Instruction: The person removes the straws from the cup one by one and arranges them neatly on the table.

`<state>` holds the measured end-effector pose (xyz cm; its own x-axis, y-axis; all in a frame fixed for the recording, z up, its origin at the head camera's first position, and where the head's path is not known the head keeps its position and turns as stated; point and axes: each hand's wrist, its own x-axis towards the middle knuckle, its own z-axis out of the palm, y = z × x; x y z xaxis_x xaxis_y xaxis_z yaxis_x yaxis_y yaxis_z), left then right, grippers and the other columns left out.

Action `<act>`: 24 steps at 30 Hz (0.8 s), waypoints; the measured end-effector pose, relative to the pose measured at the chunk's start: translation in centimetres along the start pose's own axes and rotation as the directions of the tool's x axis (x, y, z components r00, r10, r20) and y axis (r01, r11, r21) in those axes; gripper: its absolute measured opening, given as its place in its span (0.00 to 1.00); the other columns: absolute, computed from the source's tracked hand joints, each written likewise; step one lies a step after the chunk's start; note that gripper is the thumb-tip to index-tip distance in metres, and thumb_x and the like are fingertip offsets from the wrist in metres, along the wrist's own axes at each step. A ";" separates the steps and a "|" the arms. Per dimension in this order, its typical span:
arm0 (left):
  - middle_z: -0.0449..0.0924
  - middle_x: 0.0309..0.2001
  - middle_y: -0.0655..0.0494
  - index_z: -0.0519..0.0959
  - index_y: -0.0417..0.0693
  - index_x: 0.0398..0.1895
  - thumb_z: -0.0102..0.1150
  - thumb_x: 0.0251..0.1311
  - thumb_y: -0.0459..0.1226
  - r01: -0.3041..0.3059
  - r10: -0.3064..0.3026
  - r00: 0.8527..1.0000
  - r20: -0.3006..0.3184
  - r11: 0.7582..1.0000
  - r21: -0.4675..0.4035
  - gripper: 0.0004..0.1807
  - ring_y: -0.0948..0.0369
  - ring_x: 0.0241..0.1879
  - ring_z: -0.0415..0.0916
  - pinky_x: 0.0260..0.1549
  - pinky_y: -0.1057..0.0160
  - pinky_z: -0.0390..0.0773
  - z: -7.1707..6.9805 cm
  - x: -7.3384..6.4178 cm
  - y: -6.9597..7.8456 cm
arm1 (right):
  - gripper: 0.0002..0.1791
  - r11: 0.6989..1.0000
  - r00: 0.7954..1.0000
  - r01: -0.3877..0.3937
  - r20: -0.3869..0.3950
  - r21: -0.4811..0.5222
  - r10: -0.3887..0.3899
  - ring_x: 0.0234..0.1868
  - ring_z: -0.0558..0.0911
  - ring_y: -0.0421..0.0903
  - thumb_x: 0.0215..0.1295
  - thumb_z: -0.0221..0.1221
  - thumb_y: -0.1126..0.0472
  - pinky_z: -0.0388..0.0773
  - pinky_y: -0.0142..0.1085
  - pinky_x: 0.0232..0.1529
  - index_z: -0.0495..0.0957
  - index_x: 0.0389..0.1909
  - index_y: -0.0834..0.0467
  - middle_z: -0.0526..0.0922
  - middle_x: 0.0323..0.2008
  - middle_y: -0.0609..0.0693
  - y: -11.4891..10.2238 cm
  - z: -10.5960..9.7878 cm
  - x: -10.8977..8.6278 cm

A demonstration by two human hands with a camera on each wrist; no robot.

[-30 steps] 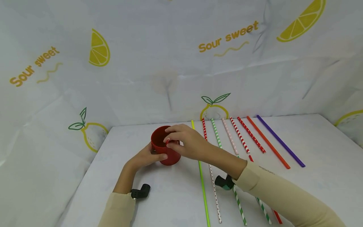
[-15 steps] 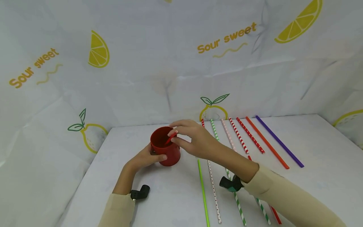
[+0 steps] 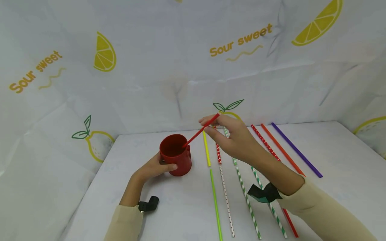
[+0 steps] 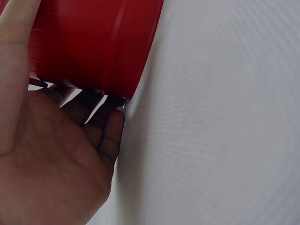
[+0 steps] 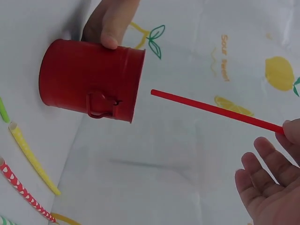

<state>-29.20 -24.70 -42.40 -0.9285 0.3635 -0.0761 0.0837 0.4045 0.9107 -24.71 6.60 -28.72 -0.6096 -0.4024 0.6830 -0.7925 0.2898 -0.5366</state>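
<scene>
A small red metal bucket (image 3: 182, 166) with a side handle stands tilted on the table, its mouth up. My left hand (image 3: 155, 166) holds it from the left, thumb across the front and the other fingers around the far side, as the left wrist view partly shows. Between thumb and finger of my right hand (image 3: 233, 137) I pinch a plain red straw (image 3: 197, 134) near its upper end. It slants up to the right. In the right wrist view the free end of the straw lies just outside the bucket's mouth, apart from the rim. The remaining right fingers are spread.
Straws lie in two rows on the right: a yellow straw (image 3: 206, 149), an orange straw (image 3: 281, 147) and a purple straw (image 3: 297, 149) among the far ones; a green straw (image 3: 215, 204) and a green-striped straw (image 3: 248, 201) among the near ones. My right arm covers some. A lemon-printed cloth (image 3: 150, 73) hangs behind.
My right hand has moved from over the bucket's mouth up and to the right, drawing the red straw out of it. My left hand and the bucket stay put.
</scene>
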 end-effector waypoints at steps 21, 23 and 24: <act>0.71 0.63 0.54 0.61 0.53 0.71 0.73 0.55 0.46 -0.007 0.007 1.000 0.015 1.000 -0.007 0.42 0.50 0.61 0.67 0.50 0.52 0.78 0.0 0.0 0.0 | 0.09 0.887 0.975 -0.206 0.007 0.413 0.223 0.44 0.86 0.58 0.79 0.45 0.68 0.83 0.44 0.47 0.66 0.53 0.69 0.83 0.49 0.62 1.5 -3.6 -2.6; 0.71 0.63 0.53 0.61 0.53 0.71 0.73 0.55 0.46 -0.010 0.010 1.000 0.015 1.000 -0.009 0.42 0.50 0.61 0.66 0.51 0.52 0.77 0.0 -0.1 0.1 | 0.09 0.885 0.970 -0.233 0.027 0.404 0.243 0.43 0.86 0.57 0.79 0.45 0.67 0.83 0.43 0.45 0.66 0.52 0.69 0.83 0.49 0.62 1.8 -3.9 -3.1; 0.71 0.63 0.53 0.61 0.52 0.71 0.72 0.55 0.46 -0.010 0.010 1.000 0.016 1.000 -0.011 0.42 0.50 0.61 0.66 0.51 0.52 0.77 0.0 -0.1 0.1 | 0.09 0.886 0.968 -0.242 0.035 0.396 0.249 0.43 0.86 0.57 0.79 0.45 0.67 0.84 0.42 0.45 0.66 0.52 0.69 0.83 0.49 0.62 1.9 -4.0 -3.4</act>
<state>-29.05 -24.68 -42.29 -0.9217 0.3808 -0.0732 0.0892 0.3918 0.9157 -24.28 11.98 -30.08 -0.7867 -0.3474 0.5102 -0.5472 0.0100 -0.8370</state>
